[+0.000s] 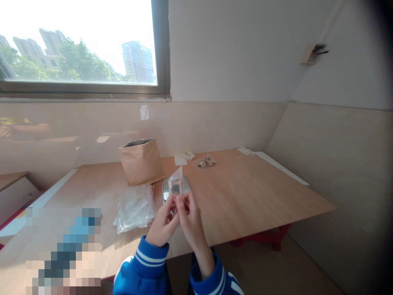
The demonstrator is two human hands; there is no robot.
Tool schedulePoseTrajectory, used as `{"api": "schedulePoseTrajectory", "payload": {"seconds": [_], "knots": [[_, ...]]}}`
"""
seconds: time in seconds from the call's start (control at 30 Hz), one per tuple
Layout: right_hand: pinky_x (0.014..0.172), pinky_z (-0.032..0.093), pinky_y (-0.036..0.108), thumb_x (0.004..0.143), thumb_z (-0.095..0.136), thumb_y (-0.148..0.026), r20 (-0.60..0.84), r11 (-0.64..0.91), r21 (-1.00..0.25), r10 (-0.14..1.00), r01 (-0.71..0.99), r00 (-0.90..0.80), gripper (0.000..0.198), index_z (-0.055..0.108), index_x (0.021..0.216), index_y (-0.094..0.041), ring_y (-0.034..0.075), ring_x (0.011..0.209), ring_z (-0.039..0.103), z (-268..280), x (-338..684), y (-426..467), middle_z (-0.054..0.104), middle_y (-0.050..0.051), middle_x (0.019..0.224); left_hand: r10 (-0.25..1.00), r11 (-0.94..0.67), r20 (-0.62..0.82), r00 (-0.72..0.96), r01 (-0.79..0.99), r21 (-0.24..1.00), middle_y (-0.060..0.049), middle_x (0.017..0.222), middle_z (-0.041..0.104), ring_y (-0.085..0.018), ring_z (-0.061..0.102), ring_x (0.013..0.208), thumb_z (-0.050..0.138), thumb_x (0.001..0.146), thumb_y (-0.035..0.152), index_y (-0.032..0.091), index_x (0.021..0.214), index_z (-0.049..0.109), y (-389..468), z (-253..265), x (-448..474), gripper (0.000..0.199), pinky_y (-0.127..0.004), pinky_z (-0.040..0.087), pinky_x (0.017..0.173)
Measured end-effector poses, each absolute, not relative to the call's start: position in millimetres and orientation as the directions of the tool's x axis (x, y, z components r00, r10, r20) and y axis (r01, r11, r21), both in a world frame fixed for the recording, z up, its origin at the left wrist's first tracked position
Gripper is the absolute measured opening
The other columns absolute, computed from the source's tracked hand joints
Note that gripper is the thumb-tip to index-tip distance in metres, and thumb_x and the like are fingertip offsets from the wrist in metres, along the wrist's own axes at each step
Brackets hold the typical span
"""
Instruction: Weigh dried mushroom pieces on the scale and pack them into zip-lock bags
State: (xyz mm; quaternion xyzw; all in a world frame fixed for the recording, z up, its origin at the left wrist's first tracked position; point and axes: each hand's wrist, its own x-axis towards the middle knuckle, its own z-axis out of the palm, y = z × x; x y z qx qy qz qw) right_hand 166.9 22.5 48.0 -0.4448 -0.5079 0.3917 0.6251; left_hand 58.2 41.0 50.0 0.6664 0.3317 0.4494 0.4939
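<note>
A small clear plastic bag with something dark at its bottom stands up from my fingers. My left hand pinches its near edge, fingers closed. Beside it, my right hand grips the same edge, and the fingertips of both hands meet. Behind the bag lies a flat, silvery digital scale, partly covered by the bag and my hands. A pile of clear plastic bags rests on the table left of my left hand. The brown paper pouch stands upright behind that pile, its top open.
Farther back on the wooden table lies a clear bag of small light and dark pieces. Near the wall are a white card and crumpled whitish material. A pixelated patch hides the lower left. Red stool legs show under the table.
</note>
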Motion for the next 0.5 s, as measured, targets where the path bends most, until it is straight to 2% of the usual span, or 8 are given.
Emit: {"api": "schedulePoseTrajectory", "payload": {"seconds": [0.07, 0.13, 0.2, 0.3, 0.4, 0.5], "knots": [[0.055, 0.043, 0.023, 0.092, 0.046, -0.045, 0.306, 0.309, -0.951, 0.941, 0.006, 0.147, 0.026, 0.041, 0.078, -0.023, 0.014, 0.060, 0.058, 49, 169, 22, 0.056, -0.003, 0.065, 0.853, -0.235, 0.216, 0.475, -0.021, 0.972, -0.003, 0.083, 0.058, -0.014, 0.057, 0.074, 0.061, 0.082, 0.036, 0.018, 0.103, 0.054, 40, 50, 54, 0.029, -0.021, 0.044, 0.056], [0.051, 0.038, 0.022, 0.094, 0.042, -0.043, 0.339, 0.333, -0.940, 0.936, 0.068, 0.094, 0.026, 0.041, 0.077, -0.023, 0.013, 0.055, 0.055, 49, 172, 23, 0.052, -0.005, 0.060, 0.846, -0.164, 0.165, 0.507, -0.048, 0.985, -0.001, 0.078, 0.057, -0.014, 0.056, 0.065, 0.057, 0.083, 0.041, 0.018, 0.101, 0.052, 40, 49, 51, 0.030, -0.022, 0.044, 0.049], [0.049, 0.034, 0.022, 0.096, 0.039, -0.042, 0.356, 0.348, -0.929, 0.933, 0.129, 0.044, 0.028, 0.042, 0.076, -0.023, 0.012, 0.051, 0.051, 47, 174, 24, 0.048, -0.006, 0.057, 0.888, -0.130, 0.140, 0.439, -0.052, 0.990, 0.001, 0.070, 0.053, -0.012, 0.054, 0.056, 0.049, 0.087, 0.047, 0.018, 0.092, 0.051, 41, 48, 51, 0.030, -0.022, 0.042, 0.044], [0.051, 0.036, 0.023, 0.098, 0.034, -0.043, 0.327, 0.333, -0.934, 0.943, 0.129, -0.060, 0.028, 0.045, 0.081, -0.023, 0.013, 0.052, 0.052, 43, 171, 25, 0.050, -0.005, 0.059, 0.948, -0.159, 0.151, 0.281, 0.007, 0.987, 0.006, 0.056, 0.046, -0.009, 0.048, 0.045, 0.046, 0.089, 0.049, 0.019, 0.080, 0.046, 44, 46, 53, 0.031, -0.020, 0.037, 0.041], [0.052, 0.038, 0.023, 0.099, 0.031, -0.041, 0.310, 0.324, -0.939, 0.943, 0.117, -0.124, 0.027, 0.047, 0.087, -0.023, 0.014, 0.056, 0.056, 40, 167, 25, 0.054, -0.003, 0.063, 0.954, -0.190, 0.170, 0.246, 0.059, 0.980, 0.008, 0.046, 0.044, -0.008, 0.043, 0.039, 0.049, 0.089, 0.046, 0.020, 0.075, 0.043, 45, 46, 52, 0.030, -0.019, 0.034, 0.041], [0.050, 0.037, 0.024, 0.098, 0.032, -0.037, 0.338, 0.353, -0.922, 0.934, 0.160, -0.116, 0.023, 0.047, 0.088, -0.023, 0.015, 0.056, 0.057, 38, 167, 26, 0.056, -0.002, 0.062, 0.963, -0.161, 0.149, 0.224, 0.034, 0.986, 0.008, 0.045, 0.046, -0.008, 0.044, 0.039, 0.053, 0.087, 0.046, 0.020, 0.076, 0.049, 45, 46, 50, 0.028, -0.020, 0.034, 0.041]]}}
